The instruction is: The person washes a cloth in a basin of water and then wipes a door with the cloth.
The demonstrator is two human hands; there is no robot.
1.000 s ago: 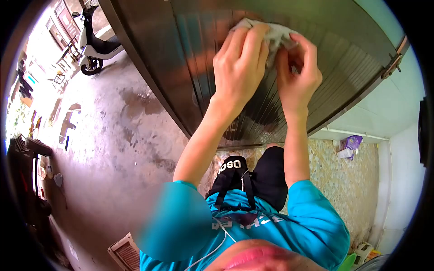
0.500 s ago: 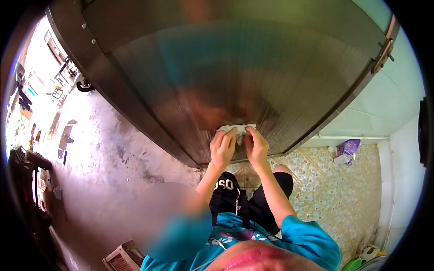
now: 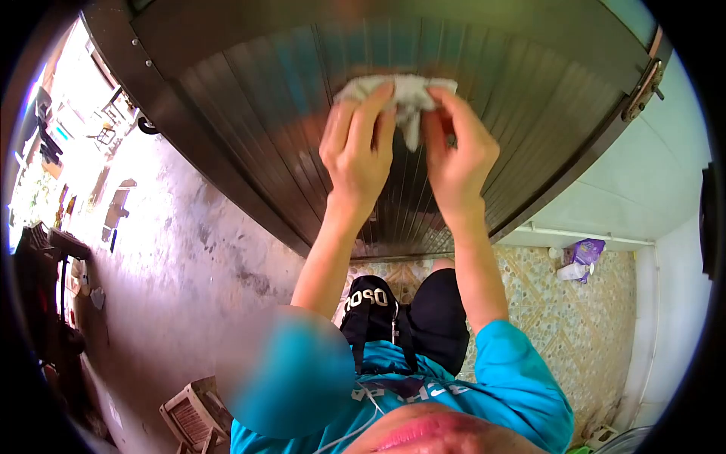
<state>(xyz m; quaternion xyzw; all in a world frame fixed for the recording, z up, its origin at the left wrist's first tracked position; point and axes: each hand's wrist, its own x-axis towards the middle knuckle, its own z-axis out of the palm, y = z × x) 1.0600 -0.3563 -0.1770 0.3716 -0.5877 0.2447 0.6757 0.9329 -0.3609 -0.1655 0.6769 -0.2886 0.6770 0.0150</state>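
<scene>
A crumpled whitish cloth lies pressed against the brown, ribbed door panel, with one end hanging down between my hands. My left hand grips the cloth's left part, its fingertips on the fabric. On the right part, my right hand pinches the cloth between thumb and fingers, slightly blurred. Both forearms reach up from below in front of the door. A latch is fixed on the door's right edge.
A stool stands on the concrete floor at lower left. A purple packet and a white bottle are on the pebble-patterned tiles at right, by the pale wall. Dark furniture is at far left.
Both hands have moved up the door panel with the cloth, from near its bottom edge to higher on it. The cloth looks more spread out, and the arms are more stretched.
</scene>
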